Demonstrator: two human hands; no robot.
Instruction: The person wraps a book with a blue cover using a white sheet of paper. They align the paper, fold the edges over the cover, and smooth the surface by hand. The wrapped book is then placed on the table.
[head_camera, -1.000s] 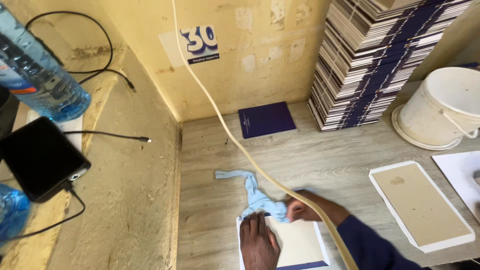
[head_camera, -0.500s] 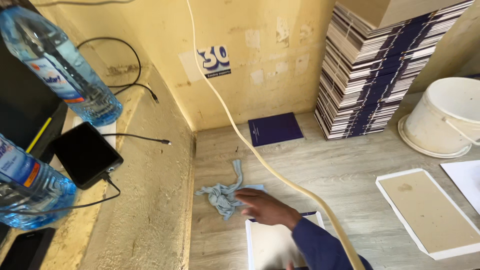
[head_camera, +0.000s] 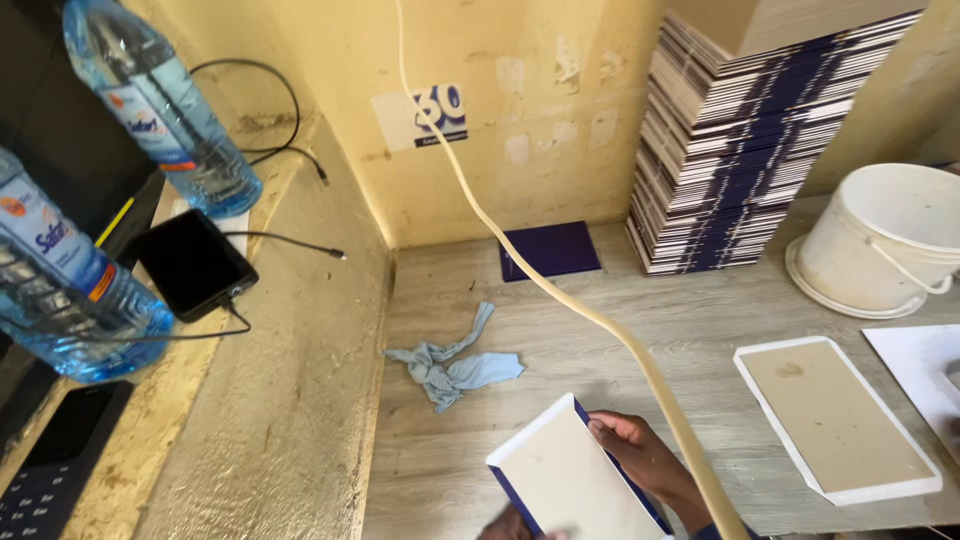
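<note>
One head view, looking down on a pale wood-grain table (head_camera: 620, 330) set into a corner of yellow plastered wall (head_camera: 560, 120), with a rough concrete ledge (head_camera: 300, 330) along its left side.

Signs and packages: a white and blue paper label (head_camera: 425, 117) stuck on the wall, with torn paper patches beside it. A tall stack of covers (head_camera: 735, 150), blue and pale-edged, stands against the wall at the right rear. A single dark blue cover (head_camera: 552, 249) lies flat near the wall corner. A cream hose (head_camera: 560, 290) runs from the top of the view down across the table to the bottom edge.

Containers: a white bucket (head_camera: 885, 240) stands on a white lid at the right; its contents cannot be seen. Two clear blue-tinted water bottles sit on the ledge, one at the rear (head_camera: 165, 110), one nearer (head_camera: 65, 290), both holding water.

Other items: a black phone (head_camera: 192, 262) with a cable plugged in, on the ledge. A crumpled light blue rag (head_camera: 452, 363) lies loose on the table, near the board in hand but apart from it. A grey board with white border (head_camera: 838, 417) lies flat at the right.

Hands: the right hand (head_camera: 640, 455) is curled around the right edge of a blue-edged board (head_camera: 570, 480), held tilted at the near edge of the table. The left hand (head_camera: 512, 525) shows only as a sliver at the board's lower edge; its grip cannot be told.
</note>
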